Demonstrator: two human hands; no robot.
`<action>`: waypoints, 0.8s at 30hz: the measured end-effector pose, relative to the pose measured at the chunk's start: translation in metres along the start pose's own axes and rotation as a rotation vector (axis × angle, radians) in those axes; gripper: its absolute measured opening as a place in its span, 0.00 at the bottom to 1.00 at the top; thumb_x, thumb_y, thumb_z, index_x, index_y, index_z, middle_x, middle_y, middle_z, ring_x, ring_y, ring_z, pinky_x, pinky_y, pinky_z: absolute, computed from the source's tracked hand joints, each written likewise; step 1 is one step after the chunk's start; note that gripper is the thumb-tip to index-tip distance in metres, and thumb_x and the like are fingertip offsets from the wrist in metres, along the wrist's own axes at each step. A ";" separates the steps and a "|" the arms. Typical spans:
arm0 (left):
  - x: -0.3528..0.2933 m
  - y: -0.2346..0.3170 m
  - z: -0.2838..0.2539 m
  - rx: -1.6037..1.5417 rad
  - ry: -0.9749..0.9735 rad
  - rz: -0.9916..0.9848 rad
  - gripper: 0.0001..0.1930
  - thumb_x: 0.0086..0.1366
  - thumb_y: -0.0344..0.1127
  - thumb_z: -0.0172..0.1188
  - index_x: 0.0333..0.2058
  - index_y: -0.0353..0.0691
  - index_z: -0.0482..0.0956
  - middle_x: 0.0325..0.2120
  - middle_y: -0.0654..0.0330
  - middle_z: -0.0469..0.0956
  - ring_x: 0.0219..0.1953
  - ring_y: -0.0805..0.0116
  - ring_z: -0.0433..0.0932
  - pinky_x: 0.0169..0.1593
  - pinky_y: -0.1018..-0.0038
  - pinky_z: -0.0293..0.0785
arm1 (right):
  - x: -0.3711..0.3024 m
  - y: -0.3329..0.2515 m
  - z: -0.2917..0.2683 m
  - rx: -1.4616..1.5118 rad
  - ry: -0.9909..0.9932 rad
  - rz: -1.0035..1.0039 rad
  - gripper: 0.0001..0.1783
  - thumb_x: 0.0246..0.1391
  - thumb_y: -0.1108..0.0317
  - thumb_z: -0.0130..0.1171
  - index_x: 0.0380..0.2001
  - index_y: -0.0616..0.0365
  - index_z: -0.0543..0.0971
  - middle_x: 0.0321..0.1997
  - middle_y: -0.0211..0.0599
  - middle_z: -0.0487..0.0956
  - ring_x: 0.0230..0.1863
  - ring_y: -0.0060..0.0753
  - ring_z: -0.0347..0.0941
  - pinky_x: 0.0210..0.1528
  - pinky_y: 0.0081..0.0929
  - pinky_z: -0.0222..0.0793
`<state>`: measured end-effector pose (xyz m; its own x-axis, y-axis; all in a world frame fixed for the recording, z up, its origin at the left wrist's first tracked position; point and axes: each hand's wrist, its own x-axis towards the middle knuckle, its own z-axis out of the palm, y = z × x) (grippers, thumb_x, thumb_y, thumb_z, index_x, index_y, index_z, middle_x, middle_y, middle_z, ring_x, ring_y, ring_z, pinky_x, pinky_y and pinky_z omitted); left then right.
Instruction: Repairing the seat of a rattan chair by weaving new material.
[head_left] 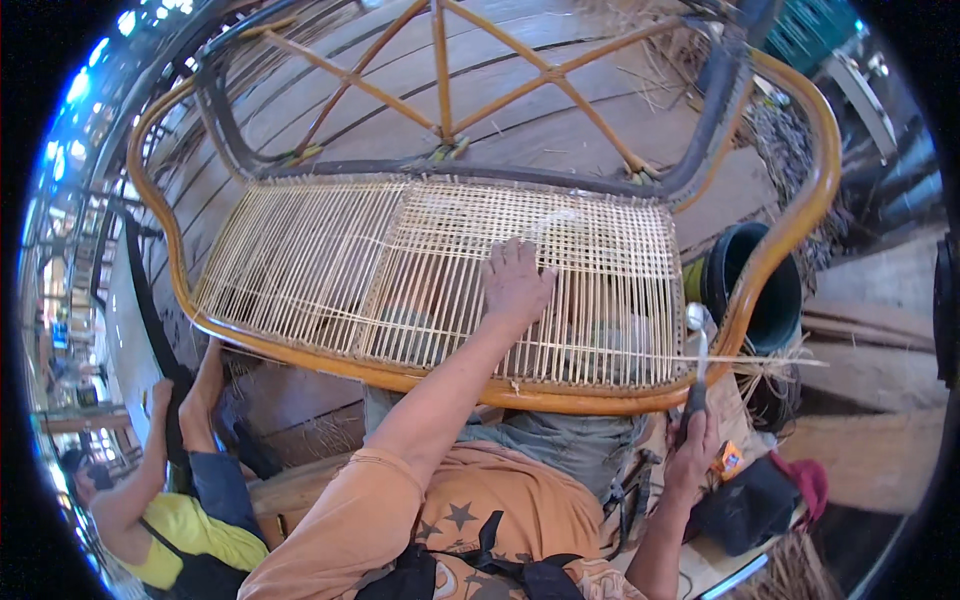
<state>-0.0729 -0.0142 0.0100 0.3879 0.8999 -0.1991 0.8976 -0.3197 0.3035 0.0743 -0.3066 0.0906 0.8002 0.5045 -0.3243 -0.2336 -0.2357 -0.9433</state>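
Note:
A rattan bench frame [560,402] lies before me, its seat partly woven with pale cane strips [300,235]. The weave is dense at the far right; elsewhere mostly lengthwise strips show, with gaps between them. My left hand [516,282] rests palm down on the strips right of the middle, fingers spread. In my right hand [692,448], near the seat's front right corner, is a dark-handled tool [702,355] with a slim metal shaft pointing away from me. Its tip is bright and hard to make out. A loose cane strip [755,360] sticks out past the right rail, close to the tool.
A dark bucket [768,290] stands beyond the right rail. Near my right forearm lie a black and red cloth item [755,505], a small orange packet [730,460] and a hammer-like tool [638,480]. Another person [170,525] in yellow sits at the lower left.

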 end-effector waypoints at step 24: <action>-0.024 -0.125 -0.091 -0.290 -0.030 0.159 0.19 0.63 0.42 0.52 0.43 0.32 0.77 0.40 0.44 0.78 0.46 0.48 0.75 0.51 0.63 0.69 | -0.124 0.103 -0.064 -1.196 -0.146 0.137 0.20 0.54 0.65 0.56 0.48 0.61 0.72 0.43 0.54 0.76 0.49 0.57 0.70 0.51 0.45 0.64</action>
<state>-0.2131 0.0313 0.0619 0.5285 0.8348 -0.1542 0.7298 -0.3540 0.5848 -0.0135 -0.4460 0.0383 0.7208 0.4862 -0.4940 0.4082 -0.8738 -0.2644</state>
